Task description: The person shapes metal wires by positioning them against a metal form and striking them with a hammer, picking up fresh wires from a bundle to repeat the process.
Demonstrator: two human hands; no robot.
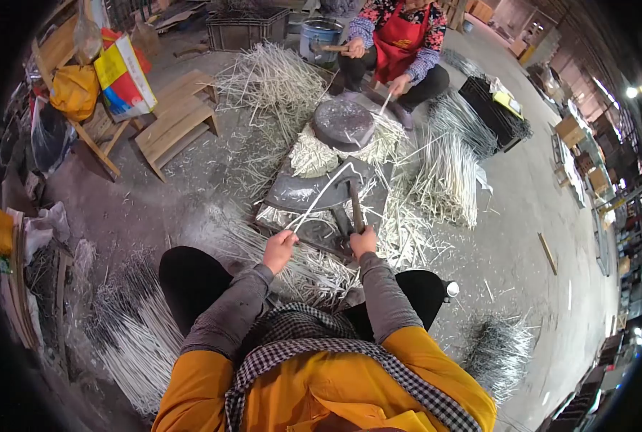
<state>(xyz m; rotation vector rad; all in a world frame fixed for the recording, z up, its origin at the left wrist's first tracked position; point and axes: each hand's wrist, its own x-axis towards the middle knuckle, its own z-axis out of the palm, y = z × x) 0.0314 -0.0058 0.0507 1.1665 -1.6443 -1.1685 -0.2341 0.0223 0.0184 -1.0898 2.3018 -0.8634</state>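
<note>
My left hand [279,250] is closed on the near end of a thin white rod [319,199]. The rod slants forward over a dark metal plate [298,191], and its far end is bent. My right hand [363,242] is wrapped round the wooden handle of a hammer [356,206], whose head lies at the plate, close to the rod's bent end. Whether the head touches the rod, I cannot tell. White scraps [400,237] lie around and under the plate.
Opposite me a person in a red apron [400,54] holds a hammer and a rod beside a round block [342,124]. Bundles of rods [443,180] lie right, more rods [144,331] lower left. A wooden bench [177,122] stands left, a bucket [319,36] behind.
</note>
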